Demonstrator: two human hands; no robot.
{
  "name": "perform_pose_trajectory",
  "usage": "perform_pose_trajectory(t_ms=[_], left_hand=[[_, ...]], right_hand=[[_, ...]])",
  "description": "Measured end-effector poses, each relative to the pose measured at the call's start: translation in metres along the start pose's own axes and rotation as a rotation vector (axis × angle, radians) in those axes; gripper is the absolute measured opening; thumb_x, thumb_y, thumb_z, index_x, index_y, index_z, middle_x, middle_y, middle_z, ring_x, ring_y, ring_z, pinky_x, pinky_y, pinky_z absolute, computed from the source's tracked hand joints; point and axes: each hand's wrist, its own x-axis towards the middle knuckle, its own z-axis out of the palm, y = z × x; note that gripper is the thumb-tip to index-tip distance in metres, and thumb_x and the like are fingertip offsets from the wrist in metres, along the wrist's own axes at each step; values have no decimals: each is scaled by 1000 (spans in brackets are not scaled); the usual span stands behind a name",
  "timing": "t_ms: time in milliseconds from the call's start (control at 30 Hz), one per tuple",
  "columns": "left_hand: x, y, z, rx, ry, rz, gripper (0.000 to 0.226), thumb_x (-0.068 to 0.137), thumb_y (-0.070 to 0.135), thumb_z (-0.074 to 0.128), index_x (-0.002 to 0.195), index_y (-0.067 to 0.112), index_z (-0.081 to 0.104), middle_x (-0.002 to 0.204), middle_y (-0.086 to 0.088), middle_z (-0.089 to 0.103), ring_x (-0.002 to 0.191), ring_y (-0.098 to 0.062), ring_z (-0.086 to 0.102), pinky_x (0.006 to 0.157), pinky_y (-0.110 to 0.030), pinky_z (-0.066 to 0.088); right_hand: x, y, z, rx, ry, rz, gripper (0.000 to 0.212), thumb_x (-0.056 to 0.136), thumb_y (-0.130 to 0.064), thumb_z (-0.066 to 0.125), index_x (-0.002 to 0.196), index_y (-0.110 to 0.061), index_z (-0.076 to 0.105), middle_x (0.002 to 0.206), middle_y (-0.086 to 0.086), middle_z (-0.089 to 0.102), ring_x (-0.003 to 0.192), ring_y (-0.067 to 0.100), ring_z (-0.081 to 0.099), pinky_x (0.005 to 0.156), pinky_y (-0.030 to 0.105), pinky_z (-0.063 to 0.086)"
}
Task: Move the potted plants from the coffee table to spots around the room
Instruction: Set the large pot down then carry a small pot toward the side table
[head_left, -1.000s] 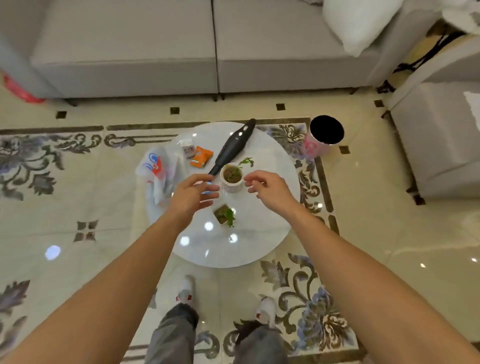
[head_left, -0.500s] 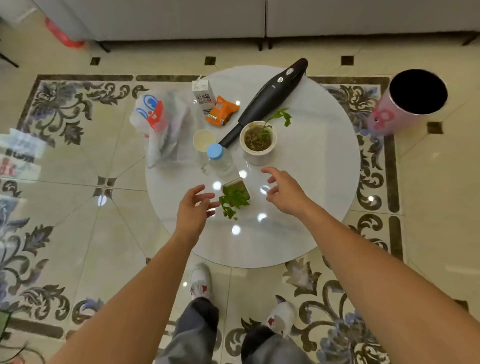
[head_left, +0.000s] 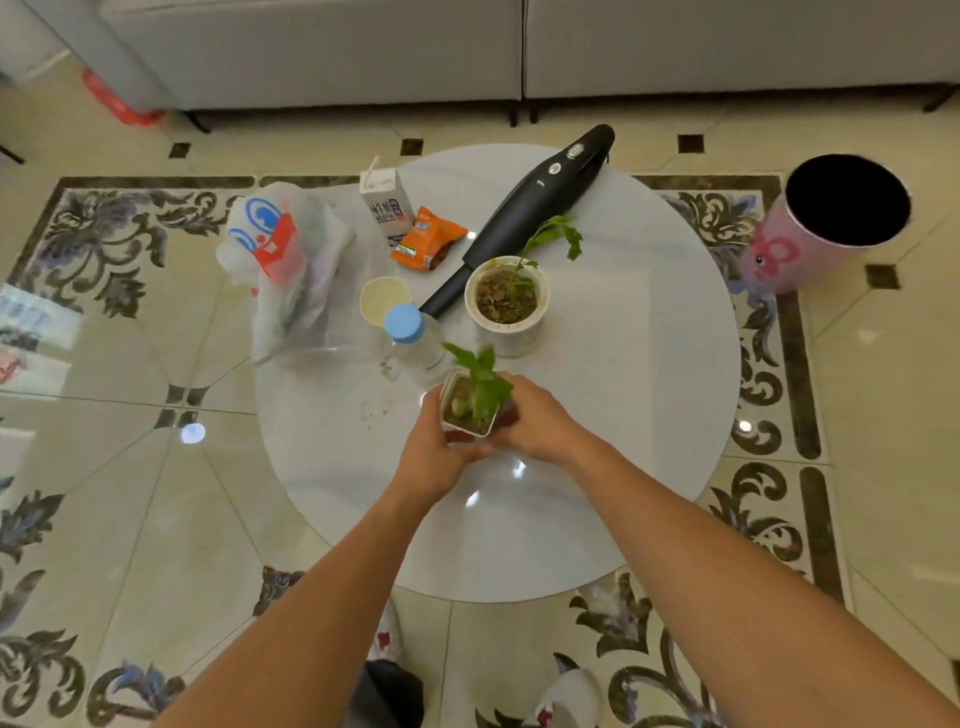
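Glossy round white coffee table (head_left: 649, 415) on patterned marble tiles, 2 potted plants on it.

From 9 o'clock: crinkled plastic bag (head_left: 291, 270), left hand (head_left: 434, 447) and right hand (head_left: 535, 421) cupped closed around the small square pot (head_left: 467, 408) with leafy sprig at center; round white ribbed pot (head_left: 506, 304) of gravelly soil at 12 o'clock, touching the matte black handheld vacuum (head_left: 530, 208).

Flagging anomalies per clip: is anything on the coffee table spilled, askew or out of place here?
Yes. Dark crumbs, probably soil, lie scattered on the coffee table left of the small square pot that both hands hold. A handheld vacuum lies across the table behind the round white pot.
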Motion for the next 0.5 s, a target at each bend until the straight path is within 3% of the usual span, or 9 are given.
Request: perform_pose_trajectory(t_ms=[67,133,200,333,400,500], left_hand=[[2,1,2,15,18,26,76,72,13,90,135,21,48,115,14,62,104,-7,65,85,-21,53],[-4,5,2,34,24,24,76,71,19,91,135,24,51,110,23,61,98,-2,66,83,-19,55],[-13,12,1,40,23,37,76,69,23,92,129,34,46,108,27,61,93,4,65,75,-10,53],[-36,37,-4,21,-15,57,81,70,21,92,125,37,35,115,24,55,81,-1,67,67,-15,54],[-49,56,-6,19,-43,71,76,72,22,91,125,33,38,119,22,55,80,-3,66,68,-20,56],[-70,97,-6,-7,-88,121,73,74,18,89,129,28,42,126,15,57,85,-15,65,76,-32,60]], right_hand=[[-4,-2,0,-20,26,3,61,71,-22,87,125,-30,60,112,-4,68,104,15,68,83,25,55],[-11,-2,-2,-14,16,19,55,71,-23,84,119,-29,59,111,0,67,108,22,65,94,38,55],[-23,-6,-6,17,8,65,44,69,-27,79,107,-32,56,99,-7,66,107,22,63,93,36,53],[-52,-23,-21,32,21,84,73,67,-29,90,127,-35,50,109,-7,74,95,13,72,87,37,60],[-71,-36,-34,65,32,85,73,68,-28,91,130,-30,53,109,-8,75,94,8,72,86,34,59],[-105,-62,-64,115,69,75,69,69,-23,92,129,-32,59,105,-21,71,94,-9,66,78,12,51]])
